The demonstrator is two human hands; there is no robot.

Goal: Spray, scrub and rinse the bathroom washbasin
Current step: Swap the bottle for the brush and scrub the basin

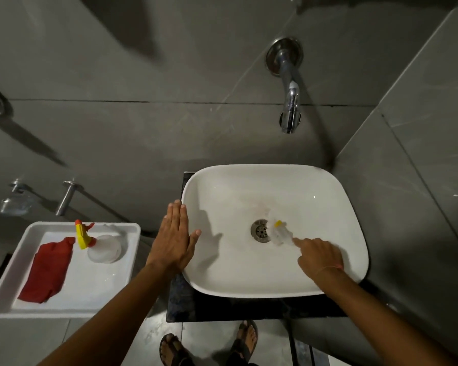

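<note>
The basin (275, 276) is sitting at the right of the scene on a dark counter (222, 305), below the wall tap (290, 101). The right hand (319, 256) is reaching into the bowl and gripping a small clear brush (280, 233) with a yellow tip, its forefinger lying along the handle and the other fingers curled; the brush head is working just right of the drain (261, 230). The left hand (176, 237) is lying flat and fully open on the left rim, holding nothing, thumb inside the bowl. The spray bottle (101, 244) and a red cloth (46, 272) are resting in a white tray (64, 311) at the left, well apart from the basin. No water is seen running from the tap. Risks from here, as a judgement: the brush looks small and probably wet, so a pinch grip may be slipping and letting it slide toward the drain. A faint reddish stain far of the drain may be getting missed if the scrubbing is staying near the centre. The flat left hand on a wet, glossy rim may be sliding under load. Rinsing is not yet started, so cleaner residue may be drying on the bowl.
</note>
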